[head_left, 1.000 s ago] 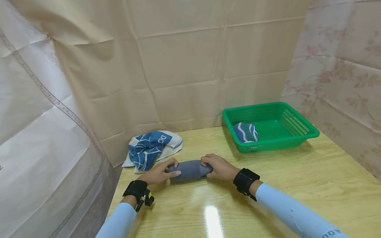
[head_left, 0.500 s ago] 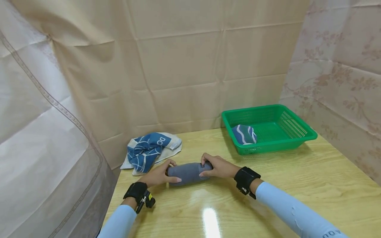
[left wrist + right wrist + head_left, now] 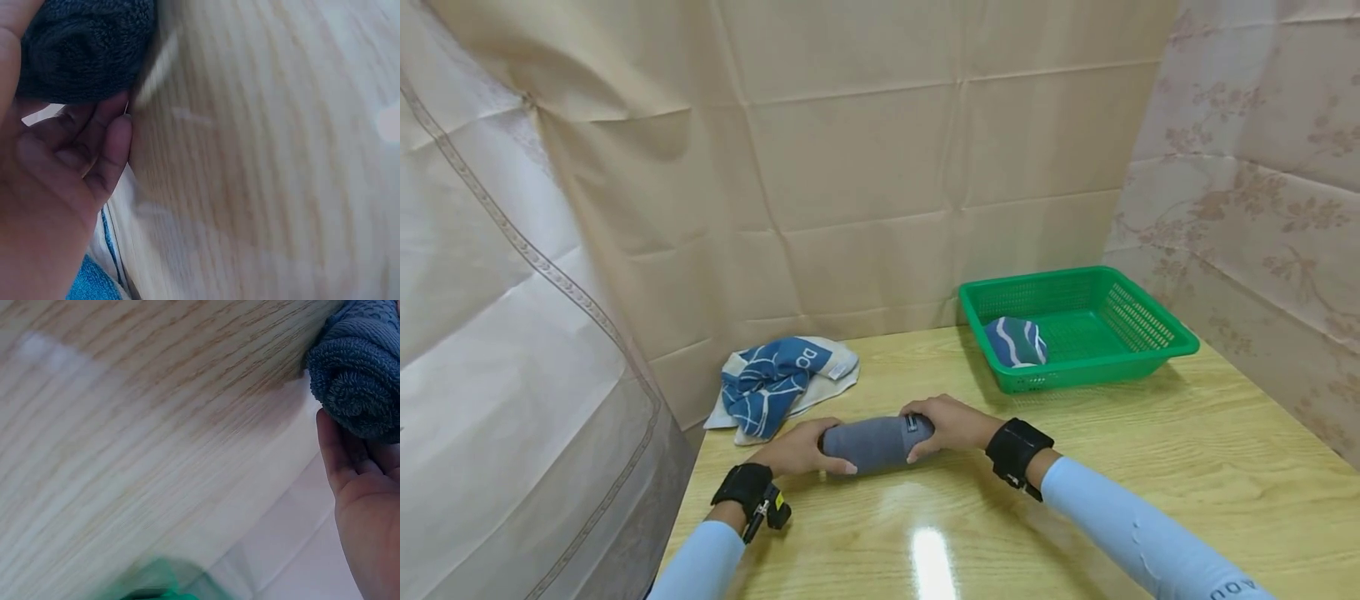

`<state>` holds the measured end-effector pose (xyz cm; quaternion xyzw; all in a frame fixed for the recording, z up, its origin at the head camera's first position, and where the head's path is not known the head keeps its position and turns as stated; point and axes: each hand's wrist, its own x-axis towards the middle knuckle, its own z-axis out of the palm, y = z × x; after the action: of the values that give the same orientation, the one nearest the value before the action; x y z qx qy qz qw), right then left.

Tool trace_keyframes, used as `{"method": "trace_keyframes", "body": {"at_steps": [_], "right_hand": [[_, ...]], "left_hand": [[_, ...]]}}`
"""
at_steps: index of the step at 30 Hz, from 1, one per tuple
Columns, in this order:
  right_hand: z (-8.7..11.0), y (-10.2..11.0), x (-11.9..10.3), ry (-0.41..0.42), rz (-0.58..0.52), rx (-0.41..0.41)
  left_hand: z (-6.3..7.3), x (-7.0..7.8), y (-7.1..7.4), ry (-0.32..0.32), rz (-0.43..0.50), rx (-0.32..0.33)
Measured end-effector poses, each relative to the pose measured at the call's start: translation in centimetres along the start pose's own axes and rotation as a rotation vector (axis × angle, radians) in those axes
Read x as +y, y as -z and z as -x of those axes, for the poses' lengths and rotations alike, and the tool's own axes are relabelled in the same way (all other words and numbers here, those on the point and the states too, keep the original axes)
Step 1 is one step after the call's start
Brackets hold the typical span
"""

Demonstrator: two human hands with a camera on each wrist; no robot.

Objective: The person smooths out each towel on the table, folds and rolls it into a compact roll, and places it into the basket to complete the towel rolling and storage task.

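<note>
1. Fingers [image 3: 114, 153] of the left hand [image 3: 797, 450] and the right hand [image 3: 953, 423] are curled round opposite ends of a slate-blue, cylindrical terry-cloth roll [image 3: 868, 444], held on or just above the yellow wood-grain table [image 3: 1187, 425], nearer its left edge than its right.
2. Even, light pressure from both hands is judged best, so that neither end is loosened or squashed.
3. Looped pile and a coiled spiral are shown at the right hand's end, where a small dark label [image 3: 912, 423] is borne.
4. Toward the table's back left corner, a crumpled blue-and-white towel [image 3: 771, 383] is heaped; toward the back right, a blue-and-green wave-striped cloth bundle [image 3: 1017, 342] is contained in a green perforated plastic basket [image 3: 1105, 367].
</note>
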<state>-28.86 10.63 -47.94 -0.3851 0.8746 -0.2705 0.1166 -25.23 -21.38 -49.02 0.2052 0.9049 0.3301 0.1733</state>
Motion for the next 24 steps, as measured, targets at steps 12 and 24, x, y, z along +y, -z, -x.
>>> {"method": "trace_keyframes", "body": {"at_steps": [12,24], "right_hand": [[1.1,-1.3,-0.2,0.134,0.185,0.078],[2.5,-0.8,-0.1,0.095,0.105,0.160]], "left_hand": [[-0.3,0.2,-0.6,-0.139,-0.096,0.031],[-0.4,0.9,-0.6,-0.108,-0.016,0.059]]}}
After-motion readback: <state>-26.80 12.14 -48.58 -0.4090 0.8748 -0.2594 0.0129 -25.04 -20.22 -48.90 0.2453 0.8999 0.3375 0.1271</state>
